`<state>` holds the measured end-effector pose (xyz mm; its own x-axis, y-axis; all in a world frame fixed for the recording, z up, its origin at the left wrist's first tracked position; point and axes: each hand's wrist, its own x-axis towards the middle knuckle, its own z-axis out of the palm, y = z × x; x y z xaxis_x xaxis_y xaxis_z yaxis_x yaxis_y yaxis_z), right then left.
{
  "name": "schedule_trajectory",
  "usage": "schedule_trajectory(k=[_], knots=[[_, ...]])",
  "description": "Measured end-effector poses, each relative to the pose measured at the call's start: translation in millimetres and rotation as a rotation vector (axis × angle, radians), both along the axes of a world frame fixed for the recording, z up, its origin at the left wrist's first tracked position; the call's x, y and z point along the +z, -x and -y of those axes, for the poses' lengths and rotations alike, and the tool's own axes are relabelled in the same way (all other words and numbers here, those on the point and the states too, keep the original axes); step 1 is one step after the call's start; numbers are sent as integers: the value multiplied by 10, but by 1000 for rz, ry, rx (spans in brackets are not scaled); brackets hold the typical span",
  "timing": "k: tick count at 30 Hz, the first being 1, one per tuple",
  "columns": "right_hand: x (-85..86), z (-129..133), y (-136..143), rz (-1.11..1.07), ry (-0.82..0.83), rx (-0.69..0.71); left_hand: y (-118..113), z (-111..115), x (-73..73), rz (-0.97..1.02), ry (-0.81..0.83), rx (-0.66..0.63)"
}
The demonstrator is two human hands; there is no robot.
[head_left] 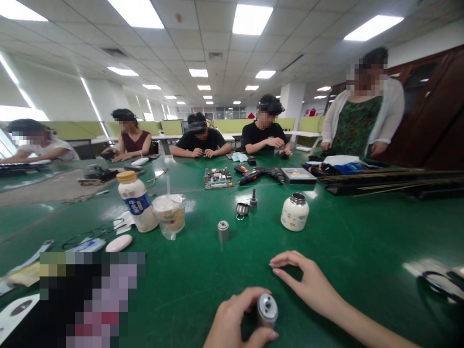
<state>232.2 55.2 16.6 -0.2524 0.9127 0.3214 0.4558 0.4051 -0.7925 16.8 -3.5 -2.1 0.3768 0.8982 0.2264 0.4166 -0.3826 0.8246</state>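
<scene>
A small silver metal cylinder [267, 309] stands upright near the bottom centre, with its dark-holed end facing up. The fingers and thumb of my left hand [235, 319] are wrapped round it. My right hand [308, 278] is just to the right and farther forward, touching nothing. Its thumb and fingers are curved with a gap between them. Farther ahead a second silver cylinder [223, 231] stands on the green table [203, 275]. Beyond it are a small round metal part [242, 209] and a dark fitting [253, 198]. A cream jar [295, 212] without a lid stands at the right.
At the left are a bottle [137, 203], a plastic cup with a straw [169, 215] and a pink oval object [119, 243]. Farther back lie a circuit board [218, 178], power drills [259, 175] and a silver box [298, 175]. Several people are around the table.
</scene>
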Motion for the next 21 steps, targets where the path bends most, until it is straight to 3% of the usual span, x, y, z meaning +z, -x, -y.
schedule_trajectory(k=[4,9,16,21], knots=[[-33,-35,-19,65,25,19,-1,0,11,1,-6,6],[92,92,52,-51,16,11,6,-8,-1,7,-27,-17],[219,438,201,-131,-75,234,7,-20,-73,64,-102,-35],[201,464,218,-119,-58,230,4,-22,-86,69,-106,-49]])
